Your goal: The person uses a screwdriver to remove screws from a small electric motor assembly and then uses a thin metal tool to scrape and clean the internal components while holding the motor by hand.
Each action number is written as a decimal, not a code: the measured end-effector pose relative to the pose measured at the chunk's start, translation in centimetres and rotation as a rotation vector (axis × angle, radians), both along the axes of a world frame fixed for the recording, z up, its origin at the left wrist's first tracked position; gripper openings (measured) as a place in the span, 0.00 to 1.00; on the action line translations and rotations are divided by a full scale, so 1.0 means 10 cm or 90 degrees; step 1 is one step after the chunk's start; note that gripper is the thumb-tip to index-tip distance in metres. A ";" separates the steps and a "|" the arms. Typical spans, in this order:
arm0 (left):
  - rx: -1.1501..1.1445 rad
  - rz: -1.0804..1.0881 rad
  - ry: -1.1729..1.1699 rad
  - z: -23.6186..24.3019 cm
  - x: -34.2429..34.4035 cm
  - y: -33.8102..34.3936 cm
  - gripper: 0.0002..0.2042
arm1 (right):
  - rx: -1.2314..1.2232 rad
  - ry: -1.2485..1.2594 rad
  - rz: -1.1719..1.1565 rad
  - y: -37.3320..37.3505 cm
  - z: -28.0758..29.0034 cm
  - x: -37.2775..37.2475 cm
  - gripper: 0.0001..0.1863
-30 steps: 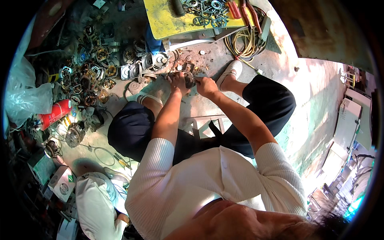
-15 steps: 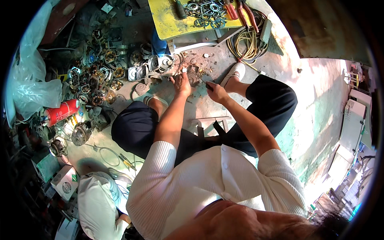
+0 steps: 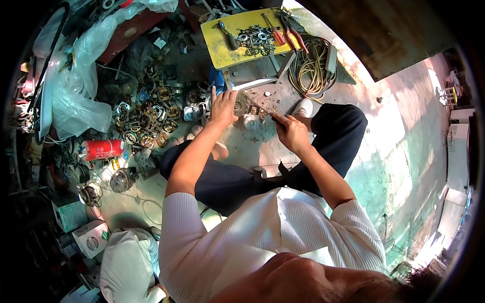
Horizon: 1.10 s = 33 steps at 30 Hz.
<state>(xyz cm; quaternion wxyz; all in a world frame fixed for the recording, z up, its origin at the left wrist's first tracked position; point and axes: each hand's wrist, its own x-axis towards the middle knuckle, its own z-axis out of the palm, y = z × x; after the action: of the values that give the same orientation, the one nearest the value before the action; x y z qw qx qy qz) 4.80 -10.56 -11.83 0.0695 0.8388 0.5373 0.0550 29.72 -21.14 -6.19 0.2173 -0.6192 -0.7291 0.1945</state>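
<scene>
My left hand (image 3: 224,108) reaches over the floor with its fingers stretched and apart. Beside it, close to or touching its edge, is a round, dusty metal part (image 3: 240,107), perhaps a motor cover. My right hand (image 3: 294,135) is closed round the dark handle of a slim screwdriver-like tool (image 3: 276,119); its tip is too fine to make out. Between the hands lie small metal pieces and a pale round metal part (image 3: 250,121). Left of my left hand are more grey metal housings (image 3: 190,113), partly hidden by it.
Ahead stands a yellow-topped table (image 3: 217,49) with metal rings (image 3: 256,39), pliers (image 3: 292,33) and a screwdriver (image 3: 275,31). A coiled cable (image 3: 309,70) lies right of it. Leftward are a heap of motor parts (image 3: 149,113), a red cylinder (image 3: 102,149) and plastic sheeting (image 3: 88,108).
My view has shifted. My left hand has spread its fingers and moved left of the round part. My right hand, still gripping the tool, has drawn back toward me and to the right.
</scene>
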 end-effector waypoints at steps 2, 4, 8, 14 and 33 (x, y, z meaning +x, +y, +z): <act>0.030 -0.015 -0.011 0.15 -0.06 0.00 0.45 | 0.037 0.019 0.000 -0.02 0.05 -0.05 0.20; 0.047 -0.027 -0.015 0.27 -0.09 -0.01 0.44 | 0.059 0.011 0.005 -0.04 0.12 -0.08 0.20; 0.081 -0.038 -0.021 0.37 -0.15 -0.02 0.45 | 0.124 -0.059 0.030 -0.05 0.25 -0.12 0.20; 0.046 -0.036 -0.061 0.31 -0.05 -0.02 0.45 | 0.171 -0.232 0.097 0.02 0.38 -0.15 0.25; 0.089 -0.013 -0.156 0.17 -0.18 0.02 0.44 | 0.014 -0.134 0.023 0.09 0.33 -0.48 0.27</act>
<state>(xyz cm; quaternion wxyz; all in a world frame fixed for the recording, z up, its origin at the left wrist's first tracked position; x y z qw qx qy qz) 2.95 -10.33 -10.11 0.0761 0.8342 0.5108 0.1935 24.93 -20.28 -2.91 0.1430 -0.6208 -0.7608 0.1241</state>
